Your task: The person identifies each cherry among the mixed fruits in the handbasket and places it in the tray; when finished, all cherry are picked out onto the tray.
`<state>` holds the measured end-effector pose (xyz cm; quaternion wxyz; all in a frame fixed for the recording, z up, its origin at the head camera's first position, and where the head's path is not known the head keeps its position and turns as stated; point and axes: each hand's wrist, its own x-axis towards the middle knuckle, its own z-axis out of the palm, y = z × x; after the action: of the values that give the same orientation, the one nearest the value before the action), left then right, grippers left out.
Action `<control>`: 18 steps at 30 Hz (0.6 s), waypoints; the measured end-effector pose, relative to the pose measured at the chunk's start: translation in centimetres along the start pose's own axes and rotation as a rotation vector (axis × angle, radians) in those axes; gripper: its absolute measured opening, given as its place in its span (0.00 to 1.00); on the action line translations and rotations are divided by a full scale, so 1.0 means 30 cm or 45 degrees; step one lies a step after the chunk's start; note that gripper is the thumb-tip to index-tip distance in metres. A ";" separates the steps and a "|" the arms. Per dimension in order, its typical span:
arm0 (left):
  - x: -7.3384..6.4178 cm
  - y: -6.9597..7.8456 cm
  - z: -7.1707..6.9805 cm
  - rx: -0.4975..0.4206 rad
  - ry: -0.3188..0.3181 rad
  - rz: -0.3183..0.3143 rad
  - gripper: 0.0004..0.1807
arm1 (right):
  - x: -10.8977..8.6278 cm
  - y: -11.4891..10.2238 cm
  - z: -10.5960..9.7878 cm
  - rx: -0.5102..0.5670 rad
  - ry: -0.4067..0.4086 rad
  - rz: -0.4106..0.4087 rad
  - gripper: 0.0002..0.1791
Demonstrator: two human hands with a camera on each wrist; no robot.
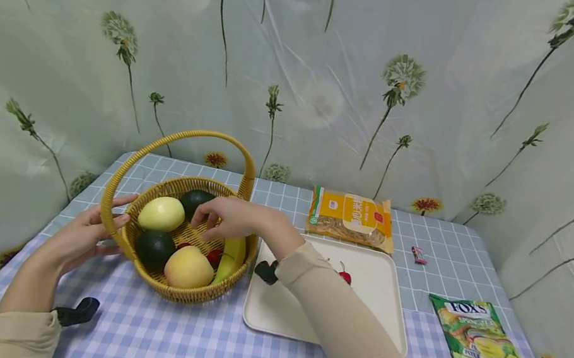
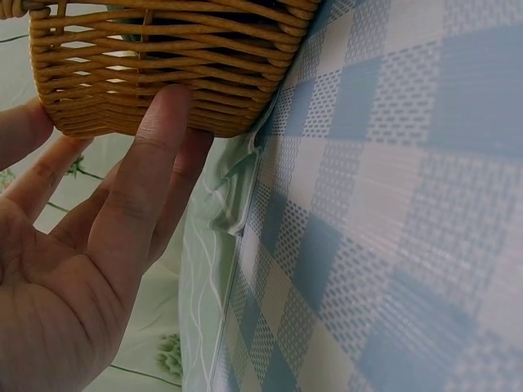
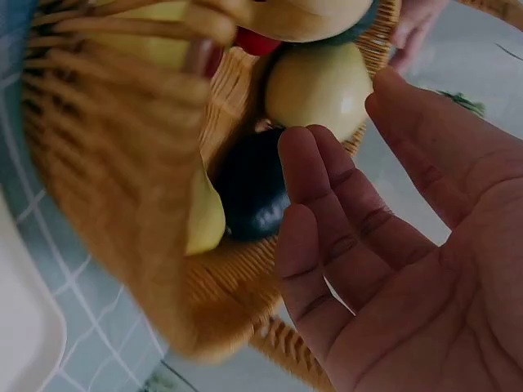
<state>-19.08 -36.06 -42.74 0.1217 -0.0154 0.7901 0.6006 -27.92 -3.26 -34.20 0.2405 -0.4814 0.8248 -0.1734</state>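
A wicker basket (image 1: pixel 180 294) with a tall arched handle (image 1: pixel 188 133) stands at the left of the table. In it lie a pale green fruit (image 1: pixel 162 213), two dark avocado-like fruits (image 1: pixel 154 250), a peach (image 1: pixel 189 269), a yellow banana-like fruit (image 1: pixel 230 259) and small red fruits (image 1: pixel 214 257). My left hand (image 1: pixel 86 236) is at the basket's left side, its extended fingers against the weave in the left wrist view. Over the basket's open top hovers my right hand (image 1: pixel 230 219), fingers loosely bent and nothing between them, close to the rear dark fruit (image 3: pixel 255 188).
Right of the basket is a white tray (image 1: pixel 284 327) with red cherries (image 1: pixel 344 273), partly behind my right forearm. An orange food packet (image 1: pixel 352 218) lies behind it. Farther right are a small pink wrapped candy (image 1: pixel 419 255) and a green FOX'S bag (image 1: pixel 481 342).
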 end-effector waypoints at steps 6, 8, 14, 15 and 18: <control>0.001 0.002 -0.005 -0.001 -0.008 0.001 0.37 | 0.090 -0.013 0.006 -0.008 -0.099 0.054 0.19; 0.002 0.002 -0.004 0.002 -0.009 -0.001 0.37 | 0.108 -0.019 0.011 0.002 -0.119 0.069 0.19; 0.004 0.003 -0.004 0.010 -0.001 -0.016 0.38 | 0.144 -0.043 0.015 0.043 -0.191 0.099 0.19; 0.004 0.003 -0.004 0.010 0.000 -0.017 0.38 | 0.149 -0.045 0.014 0.043 -0.207 0.111 0.20; 0.005 0.000 -0.006 0.007 0.001 -0.019 0.38 | 0.163 -0.049 0.010 0.061 -0.260 0.160 0.21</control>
<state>-19.25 -36.20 -42.72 0.1262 -0.0212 0.7917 0.5974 -28.77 -8.28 -34.81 0.3451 -0.4378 0.8203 -0.1277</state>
